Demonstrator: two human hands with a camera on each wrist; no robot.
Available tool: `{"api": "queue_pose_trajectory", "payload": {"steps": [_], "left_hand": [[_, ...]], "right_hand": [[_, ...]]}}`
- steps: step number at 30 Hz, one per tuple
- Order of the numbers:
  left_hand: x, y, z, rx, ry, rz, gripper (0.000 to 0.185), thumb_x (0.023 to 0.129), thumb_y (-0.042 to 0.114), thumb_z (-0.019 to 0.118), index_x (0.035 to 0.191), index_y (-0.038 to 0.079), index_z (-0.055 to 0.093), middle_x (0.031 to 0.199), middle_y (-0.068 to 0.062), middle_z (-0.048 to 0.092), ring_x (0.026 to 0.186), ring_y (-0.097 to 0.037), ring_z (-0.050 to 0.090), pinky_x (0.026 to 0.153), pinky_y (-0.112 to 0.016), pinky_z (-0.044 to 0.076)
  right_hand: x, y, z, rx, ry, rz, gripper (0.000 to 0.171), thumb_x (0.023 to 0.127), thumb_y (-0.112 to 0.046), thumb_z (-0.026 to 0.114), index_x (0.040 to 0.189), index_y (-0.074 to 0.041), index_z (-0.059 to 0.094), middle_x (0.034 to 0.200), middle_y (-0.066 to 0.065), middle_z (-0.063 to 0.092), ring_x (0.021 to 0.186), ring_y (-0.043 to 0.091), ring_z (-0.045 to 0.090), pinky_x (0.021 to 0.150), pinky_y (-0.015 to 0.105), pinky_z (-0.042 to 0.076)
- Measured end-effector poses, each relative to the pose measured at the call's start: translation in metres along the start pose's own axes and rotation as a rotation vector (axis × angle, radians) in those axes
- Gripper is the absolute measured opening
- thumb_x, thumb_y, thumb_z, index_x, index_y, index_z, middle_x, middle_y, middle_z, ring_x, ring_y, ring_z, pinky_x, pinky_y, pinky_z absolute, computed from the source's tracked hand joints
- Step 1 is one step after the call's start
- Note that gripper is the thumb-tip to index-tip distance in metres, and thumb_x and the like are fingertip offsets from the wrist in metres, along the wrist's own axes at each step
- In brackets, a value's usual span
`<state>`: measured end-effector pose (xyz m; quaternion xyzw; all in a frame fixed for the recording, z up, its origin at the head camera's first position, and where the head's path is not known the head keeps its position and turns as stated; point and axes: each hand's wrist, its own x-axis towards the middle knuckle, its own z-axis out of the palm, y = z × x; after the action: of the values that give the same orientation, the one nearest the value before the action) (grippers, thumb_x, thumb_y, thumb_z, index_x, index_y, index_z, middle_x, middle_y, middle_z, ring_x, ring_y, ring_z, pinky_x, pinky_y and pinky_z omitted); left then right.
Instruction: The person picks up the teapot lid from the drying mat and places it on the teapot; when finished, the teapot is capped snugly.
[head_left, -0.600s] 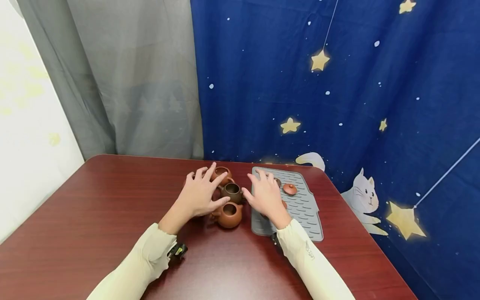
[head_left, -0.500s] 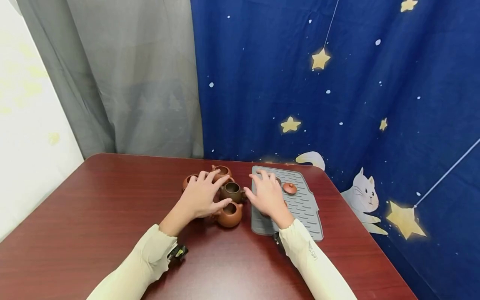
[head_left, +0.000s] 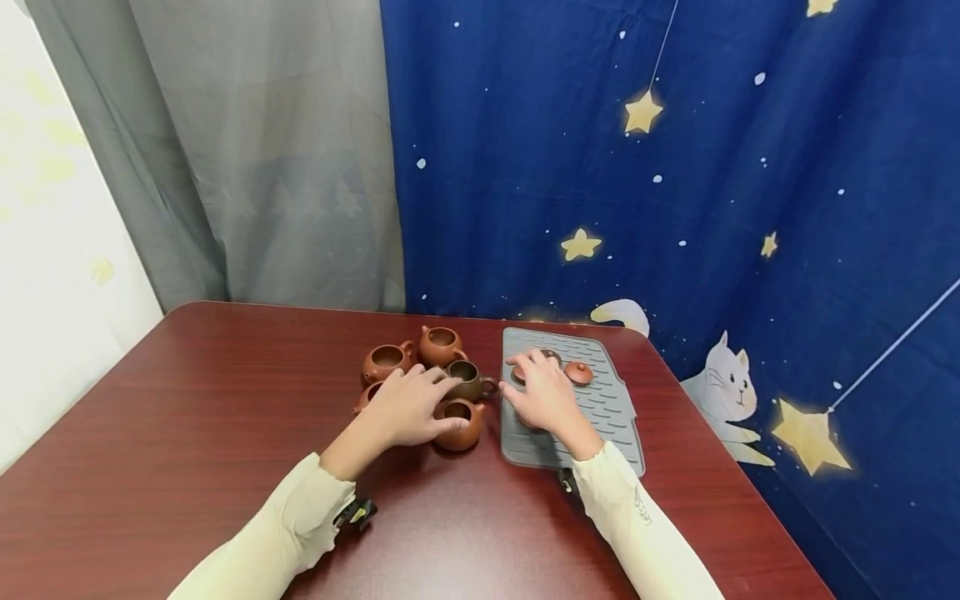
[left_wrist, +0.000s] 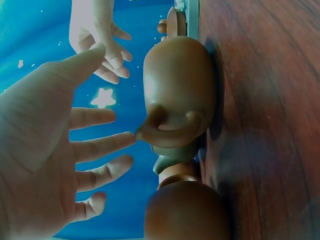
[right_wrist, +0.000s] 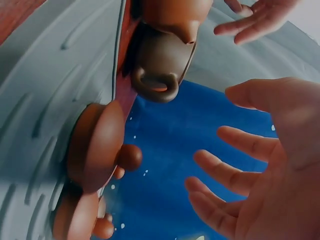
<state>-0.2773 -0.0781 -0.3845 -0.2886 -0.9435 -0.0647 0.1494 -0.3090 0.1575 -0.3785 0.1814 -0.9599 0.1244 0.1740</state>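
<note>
Teapots, small, round-bellied and made of matte brown clay, stand lidless in a tight cluster on the dark red wood-grain table [head_left: 187,433], just left of a grey ribbed rubber mat [head_left: 607,408]. The nearest teapot [head_left: 459,423] is reddish brown with a short spout and a loop handle; behind it sits a darker, olive-brown teapot [head_left: 467,379], and two more reddish pots [head_left: 387,362] and [head_left: 441,345] stand at the back of the group. The left hand [head_left: 408,408] hovers over the front of the cluster with its fingers spread and relaxed, gripping nothing; the left wrist view shows its fingertips [left_wrist: 112,145] just short of the nearest pot's handle. The right hand [head_left: 546,396] hangs over the mat with loose, parted fingers, also holding nothing, above smooth domed clay lids with round knobs, one lid [head_left: 578,372] lying just beyond its fingertips. A blue curtain [head_left: 750,167] printed with stars and a white cat hangs behind, beside a plain grey curtain [head_left: 247,150]. Compared with half a second ago, both hands have drawn back toward the person: the left has slid off the rear pots, uncovering them, and the right has pulled nearer along the mat.
</note>
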Motion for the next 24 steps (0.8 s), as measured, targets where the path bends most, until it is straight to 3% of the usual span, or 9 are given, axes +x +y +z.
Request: {"api": "queue_pose_trajectory", "payload": {"steps": [5, 13, 24], "left_hand": [[-0.001, 0.000, 0.004, 0.010, -0.015, 0.013, 0.066, 0.075, 0.071, 0.052, 0.121, 0.024, 0.060, 0.117, 0.001, 0.060, 0.103, -0.025, 0.054, 0.081, -0.051, 0.041], [-0.004, 0.000, 0.007, 0.036, -0.045, 0.014, 0.060, 0.074, 0.070, 0.055, 0.111, 0.023, 0.063, 0.107, 0.003, 0.063, 0.098, -0.024, 0.056, 0.079, -0.050, 0.040], [-0.004, -0.003, 0.012, 0.043, -0.079, -0.003, 0.056, 0.075, 0.065, 0.059, 0.112, 0.023, 0.065, 0.109, 0.003, 0.061, 0.095, -0.019, 0.060, 0.078, -0.049, 0.042]], "right_hand": [[-0.003, 0.006, -0.003, 0.024, -0.046, 0.037, 0.036, 0.083, -0.040, 0.063, 0.114, -0.020, 0.063, 0.109, 0.000, 0.060, 0.098, 0.020, 0.057, 0.075, 0.041, 0.048], [-0.009, 0.022, -0.001, 0.078, -0.069, 0.046, 0.025, 0.083, -0.030, 0.063, 0.104, -0.017, 0.069, 0.096, -0.003, 0.065, 0.076, 0.015, 0.061, 0.056, 0.033, 0.046], [-0.015, 0.036, 0.001, 0.140, -0.168, 0.058, 0.014, 0.077, -0.025, 0.068, 0.090, -0.020, 0.070, 0.080, -0.008, 0.063, 0.066, 0.006, 0.054, 0.055, 0.029, 0.043]]}}
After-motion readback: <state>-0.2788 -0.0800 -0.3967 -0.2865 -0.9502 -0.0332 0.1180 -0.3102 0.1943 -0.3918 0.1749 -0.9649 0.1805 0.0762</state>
